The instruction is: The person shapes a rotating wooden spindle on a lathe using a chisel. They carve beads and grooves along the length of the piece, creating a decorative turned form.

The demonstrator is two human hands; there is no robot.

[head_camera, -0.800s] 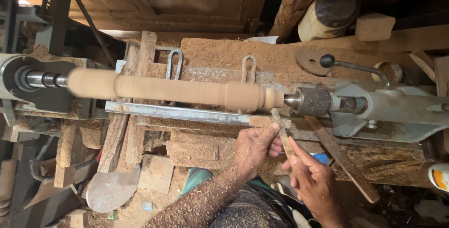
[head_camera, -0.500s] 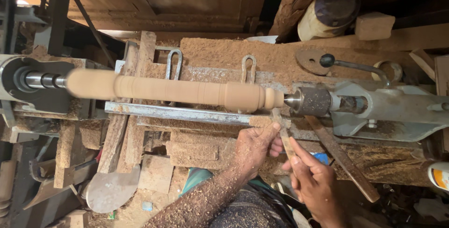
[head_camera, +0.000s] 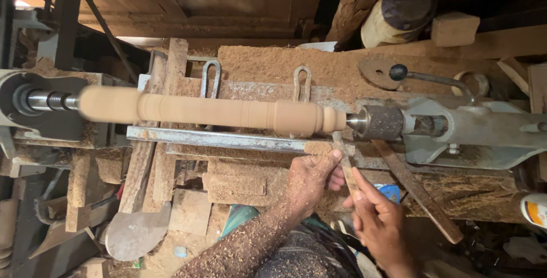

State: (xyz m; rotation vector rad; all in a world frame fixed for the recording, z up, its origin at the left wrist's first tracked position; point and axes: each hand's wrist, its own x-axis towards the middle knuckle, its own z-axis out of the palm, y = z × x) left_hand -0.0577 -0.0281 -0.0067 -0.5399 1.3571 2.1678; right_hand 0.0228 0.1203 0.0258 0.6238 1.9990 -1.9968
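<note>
Two hands, left hand (head_camera: 308, 176) and right hand (head_camera: 380, 223), grasping one chisel (head_camera: 343, 160); one spindle (head_camera: 228, 113).

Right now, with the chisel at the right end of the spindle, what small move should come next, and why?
Probably ease the chisel tip slightly further in beside the end bead. The left hand steadies it on the metal rest, the right hand holds the handle, and its tip sits just below the spindle near the tailstock.
</note>
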